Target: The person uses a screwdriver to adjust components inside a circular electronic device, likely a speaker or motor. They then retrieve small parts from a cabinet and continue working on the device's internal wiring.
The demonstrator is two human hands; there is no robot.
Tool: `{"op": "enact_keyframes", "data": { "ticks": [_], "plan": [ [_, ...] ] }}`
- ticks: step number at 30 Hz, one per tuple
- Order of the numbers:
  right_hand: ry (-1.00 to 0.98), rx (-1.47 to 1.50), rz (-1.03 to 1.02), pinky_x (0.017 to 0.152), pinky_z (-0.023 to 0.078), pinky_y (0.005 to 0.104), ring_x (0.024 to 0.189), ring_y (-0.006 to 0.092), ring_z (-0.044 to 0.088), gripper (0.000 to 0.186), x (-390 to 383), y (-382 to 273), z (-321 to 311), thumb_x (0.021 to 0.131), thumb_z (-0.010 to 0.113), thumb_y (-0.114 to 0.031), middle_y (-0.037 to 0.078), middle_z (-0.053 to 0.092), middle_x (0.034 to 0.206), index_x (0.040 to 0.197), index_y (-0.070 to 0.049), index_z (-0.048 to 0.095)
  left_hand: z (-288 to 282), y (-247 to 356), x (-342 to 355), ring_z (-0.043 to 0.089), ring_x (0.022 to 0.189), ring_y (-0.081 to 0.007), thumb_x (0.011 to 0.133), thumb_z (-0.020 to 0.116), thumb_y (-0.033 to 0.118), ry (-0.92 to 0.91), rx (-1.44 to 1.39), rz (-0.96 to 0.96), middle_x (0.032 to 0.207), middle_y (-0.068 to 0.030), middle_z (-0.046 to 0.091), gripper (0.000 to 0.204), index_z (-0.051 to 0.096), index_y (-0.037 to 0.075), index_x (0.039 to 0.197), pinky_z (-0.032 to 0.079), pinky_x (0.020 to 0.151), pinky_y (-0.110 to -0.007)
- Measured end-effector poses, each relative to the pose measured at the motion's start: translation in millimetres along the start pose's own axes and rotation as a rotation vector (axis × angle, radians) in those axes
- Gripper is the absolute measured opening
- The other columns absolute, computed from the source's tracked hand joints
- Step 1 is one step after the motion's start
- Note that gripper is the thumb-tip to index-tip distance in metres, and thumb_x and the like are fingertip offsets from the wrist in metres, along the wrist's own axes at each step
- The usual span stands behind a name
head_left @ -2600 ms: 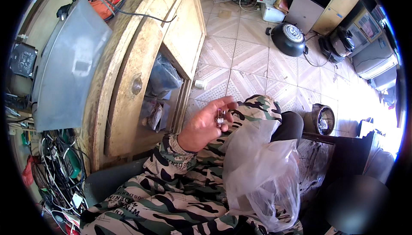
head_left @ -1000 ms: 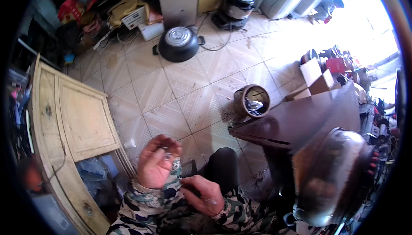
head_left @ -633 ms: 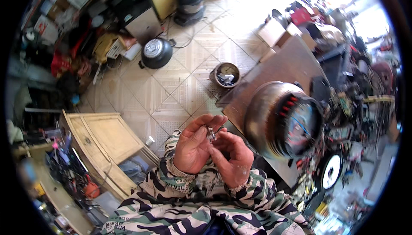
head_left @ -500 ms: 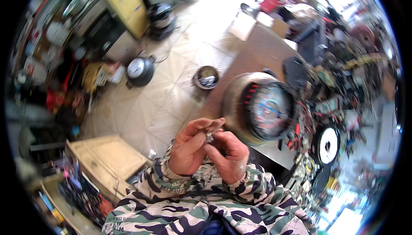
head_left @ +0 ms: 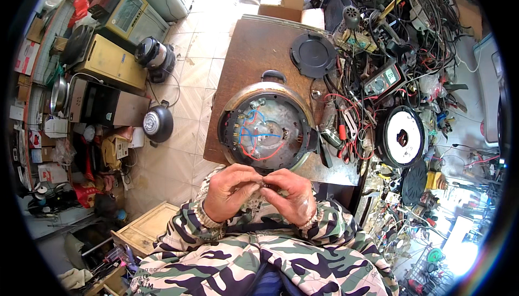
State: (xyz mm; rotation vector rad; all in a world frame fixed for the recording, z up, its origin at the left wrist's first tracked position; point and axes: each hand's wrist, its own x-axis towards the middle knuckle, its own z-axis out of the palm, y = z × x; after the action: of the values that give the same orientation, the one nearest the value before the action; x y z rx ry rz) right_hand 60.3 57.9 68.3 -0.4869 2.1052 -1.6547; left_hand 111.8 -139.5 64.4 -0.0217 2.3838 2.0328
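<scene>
My left hand (head_left: 230, 192) and my right hand (head_left: 291, 193) meet fingertip to fingertip in front of my jacket. Both are closed in a pinch around a small metallic piece (head_left: 263, 184), mostly covered by the fingers; its kind cannot be made out. Just beyond them, on the brown worktable (head_left: 243, 41), lies a round electric appliance (head_left: 270, 133) with its underside opened. Red and blue wires run across its metal inside, and terminals line the left of its black rim. A round black cover (head_left: 313, 54) lies behind it to the right.
Right of the appliance are a multimeter (head_left: 381, 81), red leads, pliers (head_left: 350, 121) and heaped cables. A white-faced disc (head_left: 403, 136) with a black rim lies farther right. On the tiled floor to the left stand a black pot (head_left: 158, 123) and a cooker (head_left: 153, 52). A wooden drawer (head_left: 145, 228) is nearby.
My view has swung toward the right, so the appliance now appears nearer the middle. My fingertips have drawn closer together, covering more of the small metallic piece.
</scene>
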Motion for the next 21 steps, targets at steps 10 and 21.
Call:
{"op": "enact_keyframes", "data": {
  "ticks": [10,21],
  "plan": [
    [0.437,-0.189,0.064,0.072,0.056,0.0297,0.08,0.02,0.07,0.02,37.0,19.5,-14.0,0.08,0.077,-0.001,0.013,0.071,0.096,0.099,0.0,0.072,-33.6,-27.4,55.4,0.067,0.094,-0.025,0.083,0.073,-0.005,0.238,0.446,0.13,0.117,-0.0158,0.064,0.023,0.07,0.002,0.105,0.056,0.079,-0.034],
    [0.538,-0.493,0.082,0.077,0.054,0.0385,0.089,0.0339,0.069,0.024,71.2,17.6,-2.0,0.078,0.078,-0.002,0.015,0.068,0.1,0.1,-0.001,0.073,-65.2,-48.3,95.9,0.061,0.101,-0.0346,0.075,0.077,-0.002,-0.049,0.499,0.306,0.11,-0.0144,0.067,0.024,0.07,0.002,0.098,0.051,0.088,-0.042]
  ]
}}
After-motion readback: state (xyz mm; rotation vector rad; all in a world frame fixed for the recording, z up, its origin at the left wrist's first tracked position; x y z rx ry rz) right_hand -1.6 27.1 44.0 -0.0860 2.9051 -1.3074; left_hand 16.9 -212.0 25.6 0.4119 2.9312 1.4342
